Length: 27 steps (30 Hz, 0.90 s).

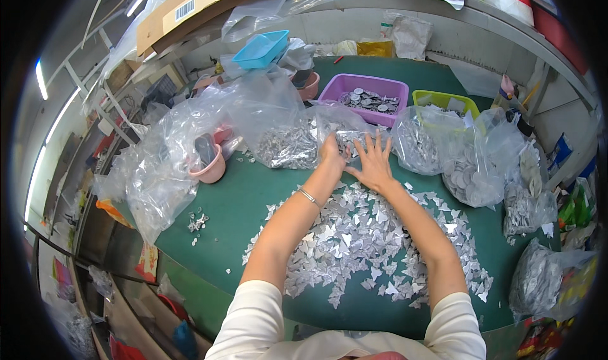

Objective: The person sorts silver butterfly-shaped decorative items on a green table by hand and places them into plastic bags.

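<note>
Hands (330, 152) (375, 165) at bag (345, 115), barcode label (184, 9) on box (154, 33)

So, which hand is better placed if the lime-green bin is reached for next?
Probably the right hand: it lies spread and nearer the lime-green bin, while the left hand sits farther left.

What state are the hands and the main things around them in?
Left hand: at the clear bag, grip unclear
Right hand: open, fingers spread
Clear bag: filled at least partly
Silver pieces: scattered loose
Purple tub: open, holding discs
Green tub: open
Blue tray: tilted
</note>
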Available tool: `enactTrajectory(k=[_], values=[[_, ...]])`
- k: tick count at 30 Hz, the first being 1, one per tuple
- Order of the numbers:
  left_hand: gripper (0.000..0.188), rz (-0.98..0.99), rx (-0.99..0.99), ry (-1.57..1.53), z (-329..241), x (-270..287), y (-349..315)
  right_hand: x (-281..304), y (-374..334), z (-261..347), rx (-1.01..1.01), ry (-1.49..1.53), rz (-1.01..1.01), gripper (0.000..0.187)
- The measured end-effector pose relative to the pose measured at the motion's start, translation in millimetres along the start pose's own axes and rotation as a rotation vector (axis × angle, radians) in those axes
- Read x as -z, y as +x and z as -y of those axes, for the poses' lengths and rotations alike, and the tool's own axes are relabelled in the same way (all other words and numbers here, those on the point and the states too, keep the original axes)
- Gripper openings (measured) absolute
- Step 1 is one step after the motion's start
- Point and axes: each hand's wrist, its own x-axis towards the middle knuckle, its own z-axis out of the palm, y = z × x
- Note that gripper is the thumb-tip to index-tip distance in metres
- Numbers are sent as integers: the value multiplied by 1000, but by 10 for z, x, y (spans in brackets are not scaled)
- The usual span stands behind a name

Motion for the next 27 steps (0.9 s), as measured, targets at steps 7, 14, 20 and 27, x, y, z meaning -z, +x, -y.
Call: enactTrajectory(k=[7,14,20,27], values=[[24,50,-348,123,97,169,519,76,-7,-43,207,132,72,66],[45,121,-594,116,-7,-3,630,110,-22,-219,53,446,-629,19],[58,372,-310,77,-195,-351,365,-96,153,-839,-350,483,-8,42],[44,219,-555,858,-184,-87,-95,-279,-93,-871,111,-311,114,19]])
